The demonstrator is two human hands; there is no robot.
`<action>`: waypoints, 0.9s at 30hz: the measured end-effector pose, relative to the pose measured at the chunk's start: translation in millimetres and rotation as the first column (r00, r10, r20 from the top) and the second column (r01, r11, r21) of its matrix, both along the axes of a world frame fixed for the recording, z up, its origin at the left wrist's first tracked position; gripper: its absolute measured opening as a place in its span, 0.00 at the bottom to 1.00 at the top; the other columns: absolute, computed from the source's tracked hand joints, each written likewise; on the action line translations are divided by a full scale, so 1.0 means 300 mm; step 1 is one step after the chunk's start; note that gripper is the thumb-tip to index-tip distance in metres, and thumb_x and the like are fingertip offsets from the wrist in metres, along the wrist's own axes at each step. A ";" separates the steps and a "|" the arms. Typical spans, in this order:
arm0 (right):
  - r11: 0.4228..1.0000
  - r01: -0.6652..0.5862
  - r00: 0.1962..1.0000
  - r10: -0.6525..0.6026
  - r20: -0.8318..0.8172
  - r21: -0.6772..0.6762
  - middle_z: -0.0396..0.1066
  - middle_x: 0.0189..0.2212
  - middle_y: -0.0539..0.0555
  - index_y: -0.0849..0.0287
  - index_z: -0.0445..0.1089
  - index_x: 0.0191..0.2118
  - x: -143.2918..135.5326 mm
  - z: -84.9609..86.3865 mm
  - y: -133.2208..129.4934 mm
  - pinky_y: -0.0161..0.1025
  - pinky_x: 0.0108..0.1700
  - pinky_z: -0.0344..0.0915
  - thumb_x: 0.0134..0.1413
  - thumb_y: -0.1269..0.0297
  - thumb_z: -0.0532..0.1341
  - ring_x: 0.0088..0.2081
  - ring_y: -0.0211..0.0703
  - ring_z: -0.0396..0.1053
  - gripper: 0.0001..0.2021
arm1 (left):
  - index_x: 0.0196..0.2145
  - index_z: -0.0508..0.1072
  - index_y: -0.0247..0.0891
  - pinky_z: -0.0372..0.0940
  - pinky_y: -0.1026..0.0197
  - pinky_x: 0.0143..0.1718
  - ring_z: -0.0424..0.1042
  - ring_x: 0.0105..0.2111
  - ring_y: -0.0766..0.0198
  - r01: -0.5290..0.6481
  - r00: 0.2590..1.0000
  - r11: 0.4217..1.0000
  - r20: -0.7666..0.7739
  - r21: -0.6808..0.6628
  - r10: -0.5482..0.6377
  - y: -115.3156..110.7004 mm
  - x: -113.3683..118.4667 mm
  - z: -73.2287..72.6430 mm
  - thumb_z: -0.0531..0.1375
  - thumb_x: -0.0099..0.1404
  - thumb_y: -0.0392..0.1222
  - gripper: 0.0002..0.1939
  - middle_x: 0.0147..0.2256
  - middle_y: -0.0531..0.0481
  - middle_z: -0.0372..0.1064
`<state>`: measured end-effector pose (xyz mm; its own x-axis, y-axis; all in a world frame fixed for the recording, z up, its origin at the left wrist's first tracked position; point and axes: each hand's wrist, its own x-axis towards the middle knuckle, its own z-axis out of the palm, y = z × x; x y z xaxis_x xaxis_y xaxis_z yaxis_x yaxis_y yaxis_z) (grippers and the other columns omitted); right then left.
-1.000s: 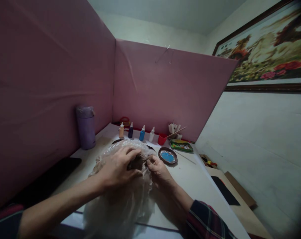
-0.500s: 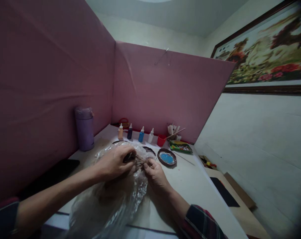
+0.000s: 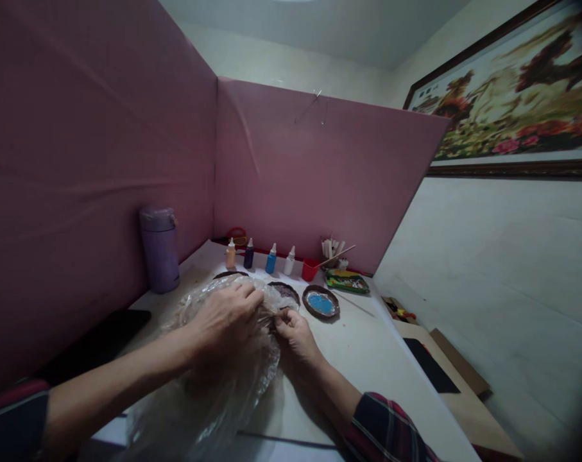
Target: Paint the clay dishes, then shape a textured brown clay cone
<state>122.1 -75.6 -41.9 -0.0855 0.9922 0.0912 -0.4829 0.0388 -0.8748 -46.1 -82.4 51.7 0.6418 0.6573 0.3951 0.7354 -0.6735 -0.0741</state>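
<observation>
A large clear plastic bag [image 3: 199, 398] is bunched up at the near left of the white table, with something brownish showing faintly through it. My left hand [image 3: 233, 314] lies over the top of the bag, fingers curled down around the gathered plastic. Beside it, my right hand [image 3: 293, 330] pinches the bag's twisted edge between thumb and fingers. Just beyond my hands are a round brown dish of blue paint [image 3: 321, 303] and another with purplish contents [image 3: 284, 292]. A third dark rim is partly hidden behind the bag.
Paint bottles [image 3: 271, 259] line the back, beside a red cup [image 3: 310, 270] with a brush across it. A green packet [image 3: 347, 282] lies to the right. A purple flask [image 3: 160, 250] stands at the left by the pink partition [image 3: 300, 173].
My left hand has rolled over and closed lower onto the bag, hiding the dark gap under its fingers. My right hand keeps its pinch. The view has shifted slightly.
</observation>
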 end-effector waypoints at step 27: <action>0.968 0.154 0.762 -0.243 0.600 0.197 0.66 0.22 0.49 0.57 0.65 0.26 0.036 -0.040 0.008 0.38 0.31 0.60 0.47 0.63 0.60 0.27 0.41 0.63 0.05 | 0.22 0.65 0.37 0.58 0.60 0.27 0.61 0.22 0.63 0.195 0.973 0.980 0.117 0.034 -0.197 0.116 0.050 -0.175 0.51 0.60 0.35 0.10 0.22 0.48 0.65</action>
<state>133.0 -73.2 -53.9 0.0303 0.9762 0.2147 0.1876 0.2054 -0.9605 -30.9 -47.6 -0.9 0.7044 0.5138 0.4897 0.5938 -0.8046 -0.0099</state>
